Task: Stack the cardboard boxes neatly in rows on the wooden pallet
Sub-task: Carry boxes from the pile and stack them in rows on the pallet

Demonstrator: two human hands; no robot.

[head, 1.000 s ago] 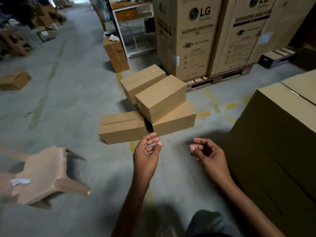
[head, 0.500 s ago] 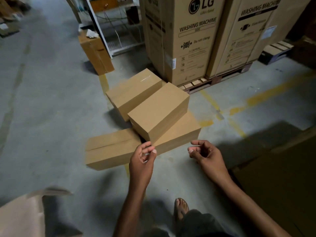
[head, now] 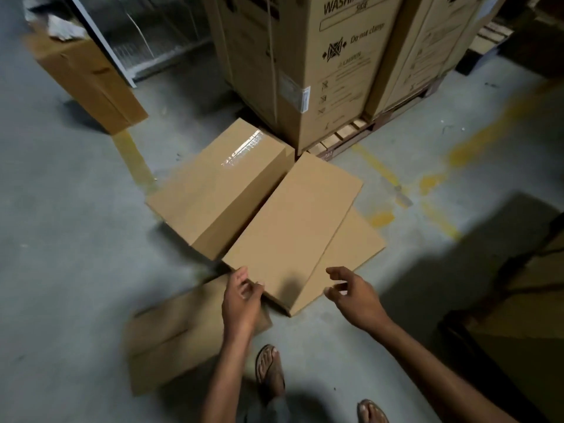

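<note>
Left grip: fingers loosely curled, holding nothing, at the near-left corner of the top box; can't tell if it touches. Right grip: fingers apart and relaxed, just off the same box's near-right edge, over the lower box. So the top box sits between both grips, just ahead of them.

Below the arms: two feet in sandals on the concrete floor.

Near box: plain brown cardboard, flat on the floor, under the left wrist, blurred.

Top box: long, smooth, plain cardboard, lying askew across the lower box, near end overhanging. Lower box flat on the floor, same stock.

Taped box: left of the top box, touching it along one side, glossy clear tape on its top face.

All sealed; contents not visible.

Right edge: dark carton in shadow.

Yellow paint lines, worn, on the floor.

Far: tall printed cartons, "Do not clamp", standing on a slatted wood pallet. Far left: upright box beside a white rack.
</note>
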